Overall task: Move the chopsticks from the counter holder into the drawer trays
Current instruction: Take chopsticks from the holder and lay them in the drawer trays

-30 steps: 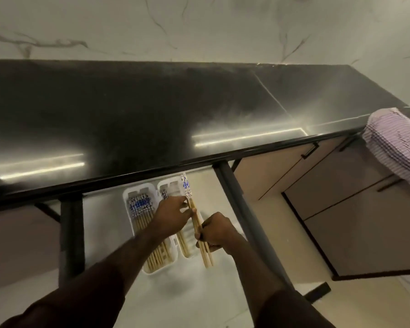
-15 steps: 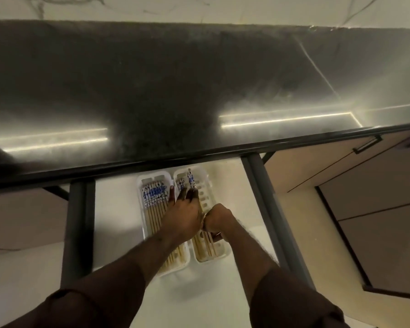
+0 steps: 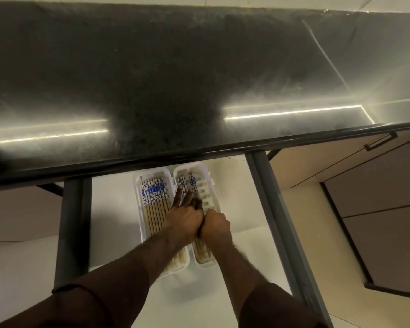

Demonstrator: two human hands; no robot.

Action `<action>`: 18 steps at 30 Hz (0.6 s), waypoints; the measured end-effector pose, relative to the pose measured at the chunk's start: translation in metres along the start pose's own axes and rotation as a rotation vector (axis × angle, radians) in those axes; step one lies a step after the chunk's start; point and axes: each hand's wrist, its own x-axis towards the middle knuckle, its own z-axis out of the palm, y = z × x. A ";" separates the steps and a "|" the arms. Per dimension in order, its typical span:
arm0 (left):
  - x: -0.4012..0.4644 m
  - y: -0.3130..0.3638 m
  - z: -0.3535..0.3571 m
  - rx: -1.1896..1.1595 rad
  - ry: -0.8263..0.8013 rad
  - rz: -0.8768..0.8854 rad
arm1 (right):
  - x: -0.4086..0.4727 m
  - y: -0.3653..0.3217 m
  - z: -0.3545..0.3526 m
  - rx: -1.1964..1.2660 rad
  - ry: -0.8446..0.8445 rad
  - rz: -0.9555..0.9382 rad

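Under the tabletop [image 3: 152, 79] edge, both arms reach down into the drawer [image 3: 109, 209]. Left grip [image 3: 184, 222] lies flat, fingers extended, on chopsticks [image 3: 191, 183] in the right tray [image 3: 205, 176]; right grip [image 3: 214, 224] is fisted beside it, contents unclear. Left tray [image 3: 137, 209] holds more.

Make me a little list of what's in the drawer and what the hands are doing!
place: open drawer under a dark counter
left tray: white, full row of chopsticks
right tray: white, only a few chopsticks, slots bare on its right
left hand: fingers flat on the right tray's chopsticks
right hand: curled shut over the right tray
holder: not in view
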 end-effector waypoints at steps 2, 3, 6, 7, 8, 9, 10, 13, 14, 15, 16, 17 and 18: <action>0.000 0.000 0.000 0.046 -0.012 0.002 | -0.004 0.000 -0.001 -0.020 0.019 -0.018; 0.000 0.000 0.000 0.061 -0.020 -0.002 | -0.006 0.001 -0.001 -0.026 0.033 -0.026; 0.001 0.000 0.001 0.083 -0.034 -0.001 | -0.013 0.001 -0.001 -0.029 0.083 -0.043; 0.002 0.001 0.001 0.092 -0.037 0.003 | -0.014 0.001 -0.001 -0.027 0.098 -0.049; 0.002 0.001 0.001 0.101 -0.040 0.007 | -0.015 0.001 -0.002 -0.022 0.109 -0.056; 0.003 0.001 0.001 0.111 -0.046 0.010 | -0.017 0.001 -0.002 -0.019 0.114 -0.065; 0.004 0.001 0.001 0.119 -0.055 0.013 | -0.018 0.001 -0.003 -0.018 0.112 -0.074; 0.003 0.001 0.000 0.144 -0.068 0.015 | -0.023 0.001 -0.001 -0.008 0.124 -0.096; 0.002 0.002 0.000 0.151 -0.063 0.008 | -0.024 0.001 0.000 -0.003 0.129 -0.093; 0.001 0.001 0.000 0.155 -0.059 -0.001 | -0.025 0.001 0.001 0.004 0.125 -0.087; 0.001 0.001 0.000 0.158 -0.056 -0.005 | -0.026 0.001 0.002 0.014 0.113 -0.081; 0.000 0.001 -0.001 0.162 -0.057 -0.004 | -0.027 0.001 0.002 0.023 0.101 -0.078; 0.000 0.001 -0.001 0.168 -0.058 0.004 | -0.028 0.001 0.001 0.025 0.096 -0.080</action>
